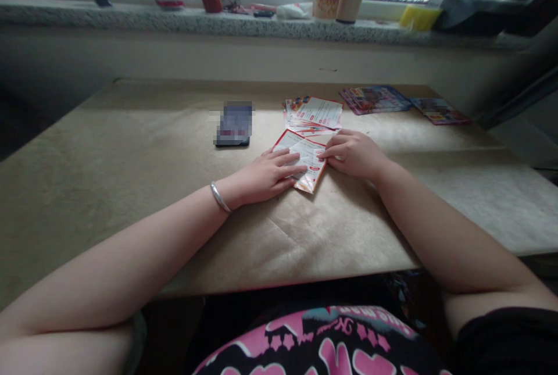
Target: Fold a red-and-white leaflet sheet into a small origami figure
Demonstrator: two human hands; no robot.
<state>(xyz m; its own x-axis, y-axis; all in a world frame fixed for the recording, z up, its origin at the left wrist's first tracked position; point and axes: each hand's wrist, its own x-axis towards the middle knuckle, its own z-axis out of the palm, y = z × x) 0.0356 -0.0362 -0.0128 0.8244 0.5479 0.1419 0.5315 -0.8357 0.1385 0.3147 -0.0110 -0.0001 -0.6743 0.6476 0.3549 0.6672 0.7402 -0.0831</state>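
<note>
A white, red-edged printed card packet (310,161) lies slanted on the table in front of me, its lower corner shiny and crinkled. Across its left side rests my left hand (274,174), flat with the fingers stretched out. At the right edge of the packet, my right hand (355,153) has its thumb and fingers closed in a pinch. Just beyond both hands is a fanned pile of similar white and red packets (320,112); its near edge comes close to my right fingertips.
A dark phone (235,125) lies to the left of the pile. Purple and blue picture cards (377,99) and a second group of cards (440,110) lie at the back right of the table (131,177). Bottles and a yellow item (419,17) stand on the windowsill.
</note>
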